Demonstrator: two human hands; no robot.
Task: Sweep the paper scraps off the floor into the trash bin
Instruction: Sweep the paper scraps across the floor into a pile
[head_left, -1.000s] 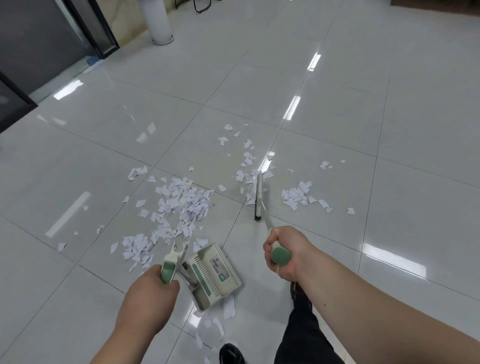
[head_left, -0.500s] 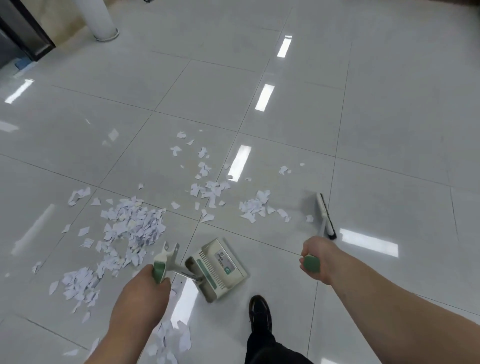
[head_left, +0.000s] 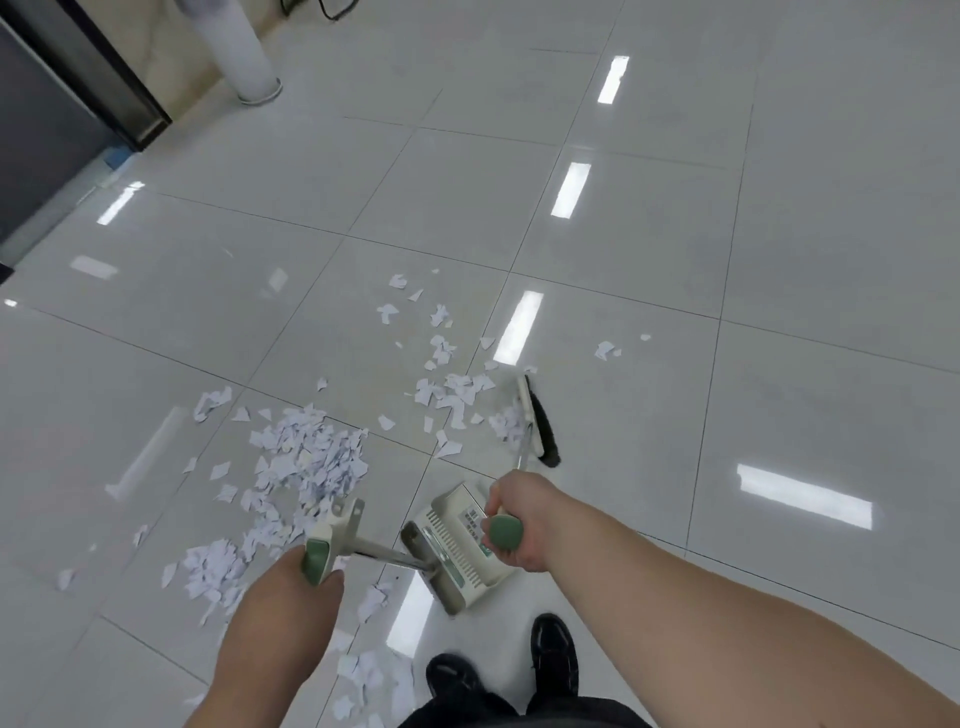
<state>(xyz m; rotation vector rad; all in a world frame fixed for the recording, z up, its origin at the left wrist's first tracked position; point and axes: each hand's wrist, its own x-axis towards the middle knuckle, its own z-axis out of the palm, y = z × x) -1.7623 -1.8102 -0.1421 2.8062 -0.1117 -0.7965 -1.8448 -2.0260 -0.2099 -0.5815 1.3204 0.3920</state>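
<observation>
Glossy pale tiled floor (head_left: 810, 218), brightly lit.
Long light reflections (head_left: 570, 189) streak the tiles; a white pillar (head_left: 244, 47) stands far left near a dark-framed panel (head_left: 52, 135).

The person wore black shoes with a glossy shine and rounded toes, the left shoe (head_left: 457, 680) and the right shoe (head_left: 555, 654) matching as a pair. Dark trousers (head_left: 519, 719) covered the legs above them. Both arms were bare from the left hand (head_left: 291, 587) and right hand (head_left: 524, 519) back to the frame's edge.
</observation>
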